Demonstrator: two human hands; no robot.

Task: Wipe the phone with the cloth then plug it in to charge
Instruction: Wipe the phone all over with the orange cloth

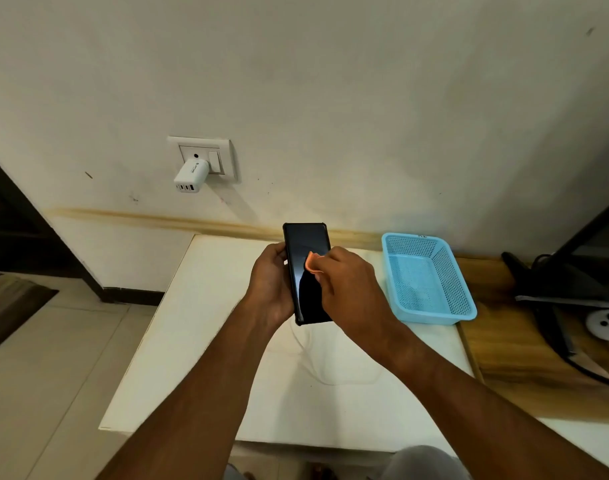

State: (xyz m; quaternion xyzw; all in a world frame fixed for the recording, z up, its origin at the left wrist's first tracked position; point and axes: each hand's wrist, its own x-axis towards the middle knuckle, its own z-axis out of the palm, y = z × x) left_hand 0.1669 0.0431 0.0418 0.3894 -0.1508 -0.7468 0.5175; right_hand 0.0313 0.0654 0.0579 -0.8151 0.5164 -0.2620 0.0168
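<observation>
A black phone (305, 247) in a dark case is held upright over the white table (192, 341), screen toward me. My left hand (270, 282) grips its left edge. My right hand (348, 289) pinches a small orange cloth (312, 263) and presses it on the screen near the middle. A white charger (189, 176) with several ports sits in the wall socket (206, 157) up and to the left. A thin white cable (317, 362) lies on the table under my arms, faint against the surface.
A light blue mesh basket (427, 278) stands on the table's right side, against the wall. Further right is a wooden surface (504, 358) with black cables and a white round plug piece (606, 323). Tiled floor lies left.
</observation>
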